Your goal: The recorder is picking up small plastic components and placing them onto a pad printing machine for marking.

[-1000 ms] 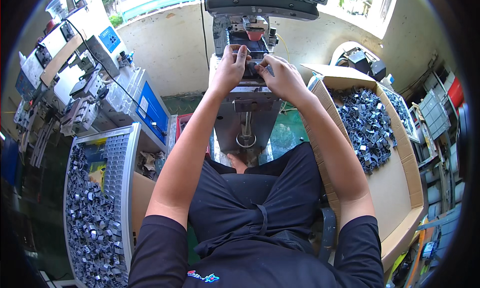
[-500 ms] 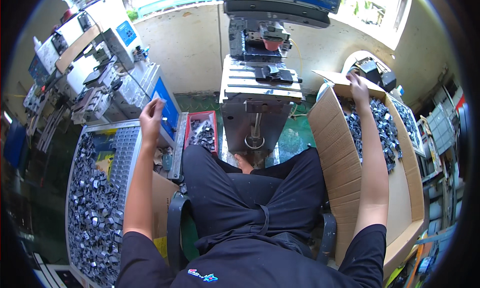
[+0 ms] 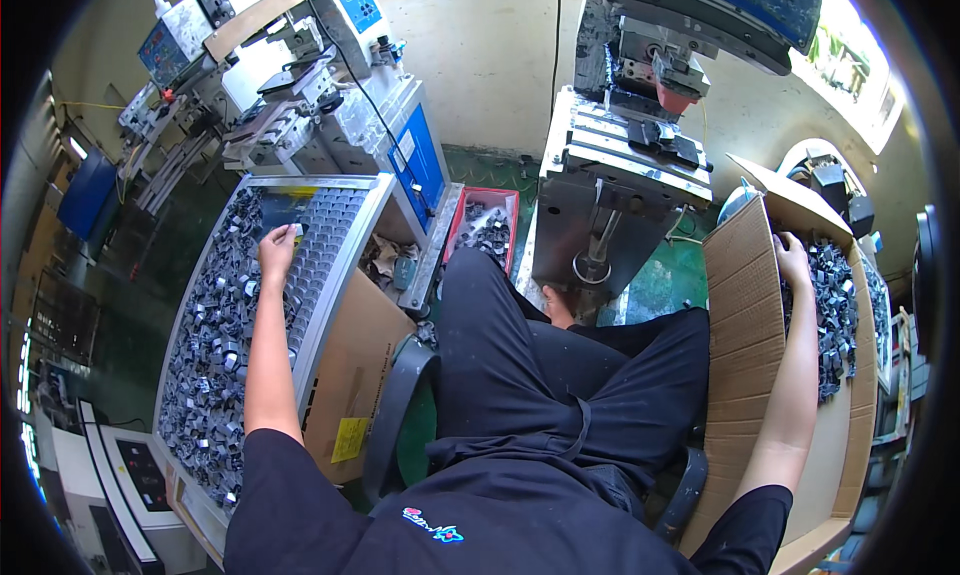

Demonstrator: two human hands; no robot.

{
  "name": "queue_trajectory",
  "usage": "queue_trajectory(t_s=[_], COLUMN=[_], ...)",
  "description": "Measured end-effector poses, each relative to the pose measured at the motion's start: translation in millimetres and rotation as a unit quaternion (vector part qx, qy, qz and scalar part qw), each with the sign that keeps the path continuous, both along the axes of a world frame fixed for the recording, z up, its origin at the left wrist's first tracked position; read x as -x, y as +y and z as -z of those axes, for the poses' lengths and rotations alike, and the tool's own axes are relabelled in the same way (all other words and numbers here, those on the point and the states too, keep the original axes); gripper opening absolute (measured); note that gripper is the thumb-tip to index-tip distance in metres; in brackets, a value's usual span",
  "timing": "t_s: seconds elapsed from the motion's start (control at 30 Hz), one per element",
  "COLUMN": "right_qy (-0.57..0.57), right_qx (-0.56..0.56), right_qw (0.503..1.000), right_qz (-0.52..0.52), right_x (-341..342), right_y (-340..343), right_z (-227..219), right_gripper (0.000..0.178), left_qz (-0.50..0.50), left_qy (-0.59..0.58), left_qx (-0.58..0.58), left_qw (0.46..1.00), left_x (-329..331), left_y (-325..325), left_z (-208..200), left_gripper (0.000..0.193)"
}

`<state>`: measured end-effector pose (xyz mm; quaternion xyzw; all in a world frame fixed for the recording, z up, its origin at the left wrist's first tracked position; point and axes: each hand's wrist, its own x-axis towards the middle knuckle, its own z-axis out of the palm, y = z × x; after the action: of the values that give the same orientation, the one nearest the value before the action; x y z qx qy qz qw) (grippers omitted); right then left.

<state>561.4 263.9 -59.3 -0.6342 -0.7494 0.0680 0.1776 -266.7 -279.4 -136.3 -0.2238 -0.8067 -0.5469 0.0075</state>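
Note:
My left hand is closed in a pinch, with a small pale grey piece showing at its fingertips. It hovers over the metal-framed tray, whose left side is heaped with small dark grey parts; rows of parts lie flat along its right side. At the far left part of the tall cardboard box, my right hand reaches inside, beside a pile of similar grey parts. Its fingers are partly hidden, and whether they hold anything does not show.
Ahead stands a press-like machine with a dark fixture on its bed and a red cup-shaped pad above. A red bin with parts sits on the floor left of it. Another machine stands behind the tray.
The view has turned to the left. My left hand has moved from beside the blue-panelled machine to over the tray. My right hand has come down from the box's far edge into the box.

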Motion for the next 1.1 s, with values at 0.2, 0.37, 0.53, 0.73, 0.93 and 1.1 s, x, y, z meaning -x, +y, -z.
queue_trajectory(t_s=[0.2,0.37,0.53,0.73,0.93,1.1], right_qy=[0.013,0.005,-0.007,-0.006,-0.001,0.012], right_qx=[-0.007,-0.014,-0.014,-0.02,-0.017,-0.018], right_qw=[1.0,1.0,1.0,1.0,1.0,1.0], right_qz=[-0.011,-0.009,0.001,-0.003,0.005,-0.009], right_x=[-16,-10,-9,-5,-9,-2], right_y=[-1,-1,-7,-11,-10,-12], right_z=[3,5,4,1,2,1], right_gripper=[0.041,0.041,0.041,0.043,0.043,0.043], left_qz=[-0.029,-0.088,-0.074,-0.045,0.003,-0.001], left_qy=[0.021,0.066,0.028,-0.028,-0.052,-0.063], left_qx=[0.048,0.219,0.248,0.189,0.131,0.119], left_qw=[0.998,0.97,0.965,0.981,0.99,0.991], left_x=[16,37,47,57,58,61], left_y=[4,-7,7,11,22,19], left_z=[0,3,12,23,26,24], left_gripper=[0.033,0.04,0.039,0.034,0.03,0.027])
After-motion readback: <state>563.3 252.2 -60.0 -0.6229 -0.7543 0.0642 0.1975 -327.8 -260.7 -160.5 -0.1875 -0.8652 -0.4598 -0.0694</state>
